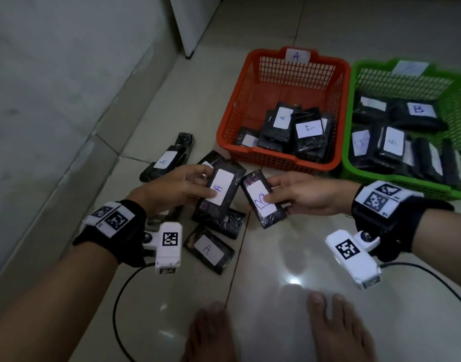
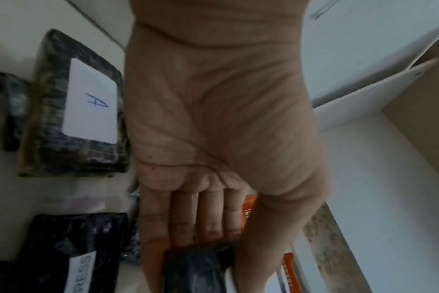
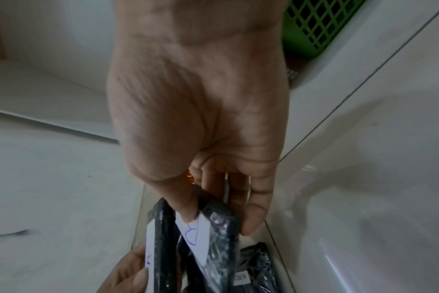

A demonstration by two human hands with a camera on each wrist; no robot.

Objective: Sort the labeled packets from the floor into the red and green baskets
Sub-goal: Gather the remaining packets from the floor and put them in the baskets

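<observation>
Your left hand (image 1: pixel 172 188) is pinching the A packet (image 1: pixel 219 190) and your right hand (image 1: pixel 306 194) the B packet (image 1: pixel 263 199), both at frame centre; keep thumbs firm; A suits the red basket (image 1: pixel 252 74) at upper middle, B the green basket (image 1: pixel 354 82) at upper right.

Packet A (image 1: pixel 220 188), in my left hand (image 1: pixel 172 189): crinkled glossy black plastic wrap, matt white paper label. Packet B (image 1: pixel 263 202), in my right hand (image 1: pixel 305 195): likewise. Red basket (image 1: pixel 234 118) and green basket (image 1: pixel 354 111): perforated moulded plastic. Floor (image 1: pixel 289 262): glossy pale tile.
</observation>
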